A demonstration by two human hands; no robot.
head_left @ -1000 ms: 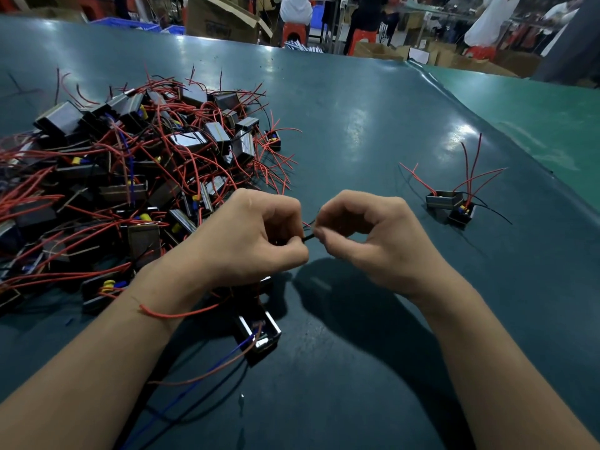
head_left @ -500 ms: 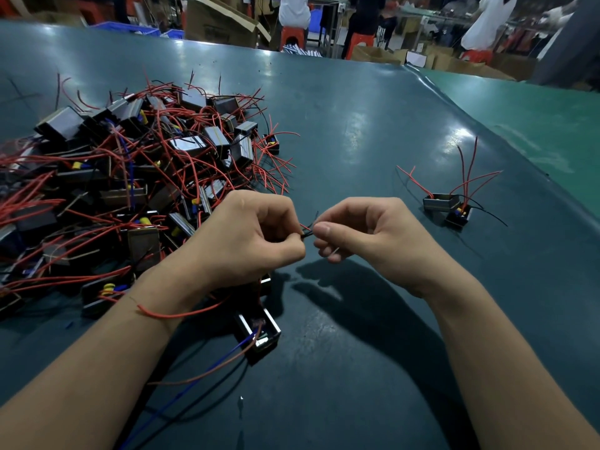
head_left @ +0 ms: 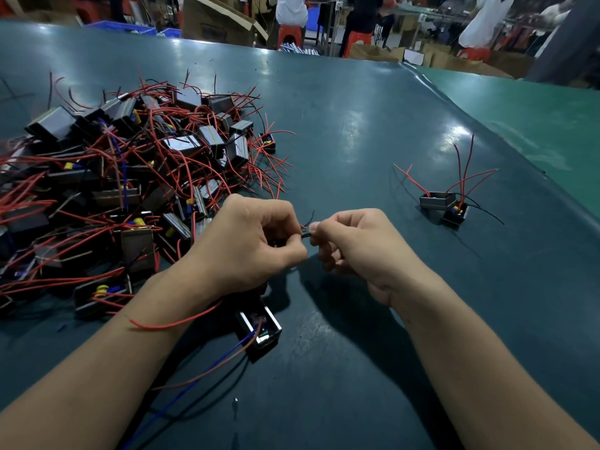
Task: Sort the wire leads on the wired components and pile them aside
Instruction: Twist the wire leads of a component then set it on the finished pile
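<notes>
Both forearms in from the near edge, angled toward each other and meeting at centre above the dark teal surface [head_left: 373, 131]. Left hand [head_left: 250, 245] knuckles-up, fingers curled under, thumb and forefinger pinched on a thin black lead [head_left: 305, 234]. Right hand [head_left: 354, 245] facing it, fingers curled too, thumb and forefinger pinched on the same lead just beside the left fingertips — the two hands nearly touching. Short dark and red wire ends sticking up between the two pinches. Below the left wrist, a wired component [head_left: 259, 326] with a shiny metal frame, partly hidden by the hand; whether hanging from the lead or lying on the surface, hard to tell. From it a blue wire [head_left: 181, 394] and a brownish-red wire [head_left: 207, 371] trailing toward the near edge, and a loose red wire [head_left: 168, 324] draped across the left wrist. To the left, a big tangled heap of components [head_left: 123, 177] — dark blocks, metal frames, yellow and blue spots, red leads in every direction. Well apart on the right, a small sorted pile [head_left: 444, 206] of two components touching each other, red leads standing upward, one black lead out to the right. Beyond the far edge, orange stools [head_left: 290, 32], cardboard boxes and standing people, all blurred.
</notes>
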